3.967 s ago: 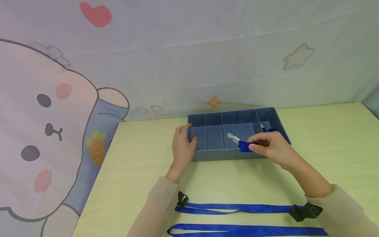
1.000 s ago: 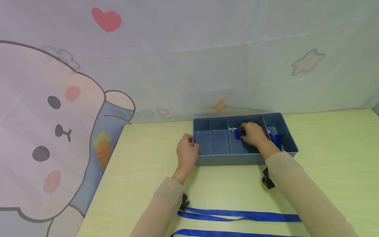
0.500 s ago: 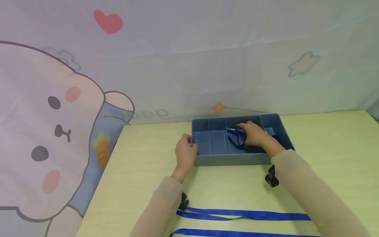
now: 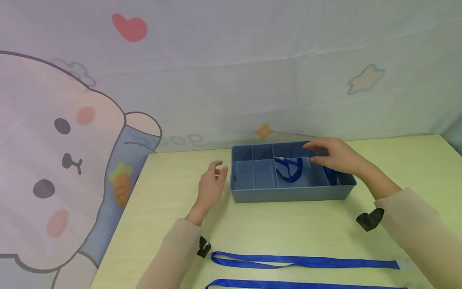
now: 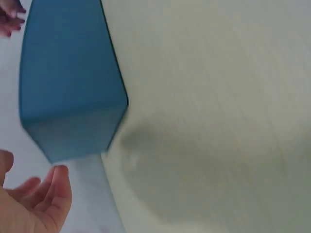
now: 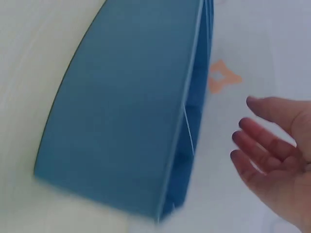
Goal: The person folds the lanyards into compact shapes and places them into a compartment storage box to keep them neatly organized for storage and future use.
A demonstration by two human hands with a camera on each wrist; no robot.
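A blue-grey divided box [image 4: 288,195] stands at the back of the table. In its wide middle compartment lies a looped blue lanyard [image 4: 296,173] with a white end. More blue strap [image 4: 330,176] lies in the right part, partly hidden by my right hand [image 4: 335,155]. That hand hovers above the box's right side, fingers loosely bent and holding nothing. My left hand [image 4: 211,184] is just off the box's left end, thumb and fingers apart. The left wrist view shows the left hand [image 5: 36,204] close to the box's end; in the right wrist view the right hand [image 6: 279,150] is bare.
Two blue lanyards lie stretched across the table's front: one lanyard [image 4: 306,261] with a whitish end at right, another lanyard [image 4: 288,284] cut by the frame's bottom. Behind the table [image 4: 173,184] hangs a printed cloth [image 4: 231,80]. Black wrist cameras sit on both wrists.
My right hand has let go of the blue lanyard in the middle compartment and risen to the right. My left hand has let go of the box's left end and moved left.
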